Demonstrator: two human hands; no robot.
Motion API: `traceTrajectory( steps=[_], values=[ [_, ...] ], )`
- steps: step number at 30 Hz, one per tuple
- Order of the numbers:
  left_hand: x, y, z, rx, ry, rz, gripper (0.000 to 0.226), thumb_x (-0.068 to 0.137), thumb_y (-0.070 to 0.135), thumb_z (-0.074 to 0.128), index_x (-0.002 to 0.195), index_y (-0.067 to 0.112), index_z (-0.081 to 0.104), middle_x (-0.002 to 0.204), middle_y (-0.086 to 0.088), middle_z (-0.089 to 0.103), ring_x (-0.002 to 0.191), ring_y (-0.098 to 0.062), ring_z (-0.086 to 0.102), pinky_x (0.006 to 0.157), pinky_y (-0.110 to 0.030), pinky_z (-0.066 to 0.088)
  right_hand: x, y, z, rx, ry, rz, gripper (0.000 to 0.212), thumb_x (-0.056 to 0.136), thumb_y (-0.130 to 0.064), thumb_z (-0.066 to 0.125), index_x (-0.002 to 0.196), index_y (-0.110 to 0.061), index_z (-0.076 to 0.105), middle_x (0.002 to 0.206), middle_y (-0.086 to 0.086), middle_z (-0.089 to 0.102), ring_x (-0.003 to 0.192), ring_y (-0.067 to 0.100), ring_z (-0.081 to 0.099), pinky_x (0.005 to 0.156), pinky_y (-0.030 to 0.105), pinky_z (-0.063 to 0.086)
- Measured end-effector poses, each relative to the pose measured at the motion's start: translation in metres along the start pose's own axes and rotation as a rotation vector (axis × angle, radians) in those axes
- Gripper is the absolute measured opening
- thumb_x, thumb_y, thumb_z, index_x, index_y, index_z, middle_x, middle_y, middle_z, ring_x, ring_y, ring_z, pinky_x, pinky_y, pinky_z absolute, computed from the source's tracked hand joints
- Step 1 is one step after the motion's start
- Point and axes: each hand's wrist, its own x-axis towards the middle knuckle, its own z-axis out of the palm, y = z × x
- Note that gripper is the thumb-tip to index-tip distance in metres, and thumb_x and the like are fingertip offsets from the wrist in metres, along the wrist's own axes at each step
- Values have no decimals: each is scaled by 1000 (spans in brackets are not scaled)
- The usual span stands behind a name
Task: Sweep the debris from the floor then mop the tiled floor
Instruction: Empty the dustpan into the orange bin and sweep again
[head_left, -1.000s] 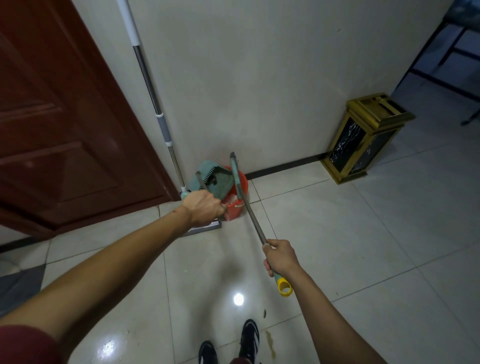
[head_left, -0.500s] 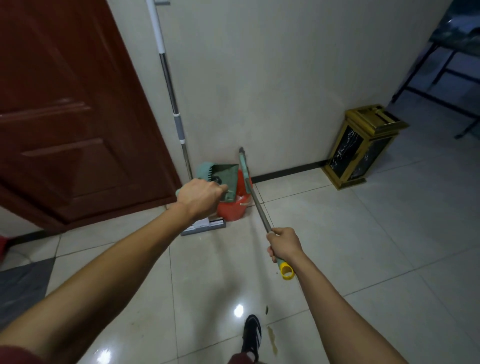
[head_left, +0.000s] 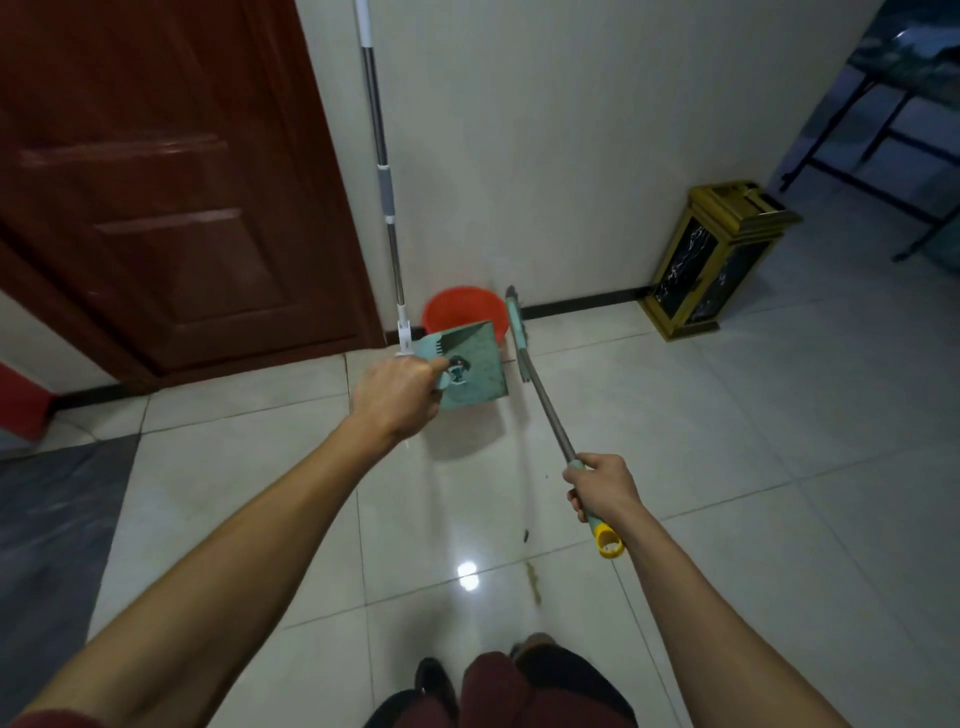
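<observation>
— So we have the broom in our right hand, fingers wrapped round the grip near its yellow end, head up off the tiled floor by the wall's foot.

— And our left hand is clenched on the handle of the green dustpan, which hangs in the air in front of the red bucket.

— We'd best lower the bristles flat and draw short strokes towards the pan, catching the dark specks and the yellowish smear near our feet.

— What's in the bucket?

— We cannot tell; the pan hides much of it. The pan's own load is unseen too. The mop leans on the wall beside the bucket, and the gold bin stands further along the wall, its contents hidden.
</observation>
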Motion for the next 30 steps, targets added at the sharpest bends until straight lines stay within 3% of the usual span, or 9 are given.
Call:
traceTrajectory(
  steps=[6,11,17,19,21,24,30],
  values=[
    [-63,43,30,-52,-98,-57,24,92,32,58,114,30,64,98,-5,73,77,-31,69,62,-36,56,-31,73,-29,-108,1,45,14,90,-6,57,100,-15,62,56,14,60,44,23,52,44,27,45],
    [-113,90,49,-80,-212,-105,18,97,34,57,112,26,64,96,-4,74,74,-27,68,62,-33,55,-41,131,-56,-212,-42,87,5,89,-8,61,88,-3,63,58,15,61,45,23,54,43,27,46],
    [-160,137,74,-60,-322,-171,19,98,32,57,113,25,64,95,-5,74,69,-26,64,58,-30,42,-35,194,-81,-271,-71,140,13,87,-10,62,89,-1,70,60,13,61,44,22,55,42,26,48],
    [-175,144,82,-69,-352,-210,19,98,35,57,112,25,64,92,-4,73,64,-23,58,57,-30,45,-24,205,-85,-309,-77,145,14,86,-12,62,87,-1,70,61,13,63,45,23,57,43,27,49],
    [-188,147,88,-81,-389,-240,19,98,37,57,111,26,65,93,-2,74,68,-24,63,58,-31,50,-8,213,-85,-359,-78,150,15,85,-13,61,88,-2,70,66,15,66,48,25,61,44,27,50],
    [-203,149,98,-85,-430,-273,19,99,37,57,112,26,65,97,-2,74,74,-25,68,58,-31,46,22,220,-78,-431,-79,145,18,86,-15,59,94,-2,69,76,17,69,55,29,66,45,30,53],
    [-221,151,128,-104,-479,-345,18,99,39,55,108,27,65,91,0,73,67,-23,60,57,-30,41,82,230,-59,-569,-106,127,28,94,-13,52,117,-2,62,102,20,66,72,33,69,59,41,62]
  ],
)
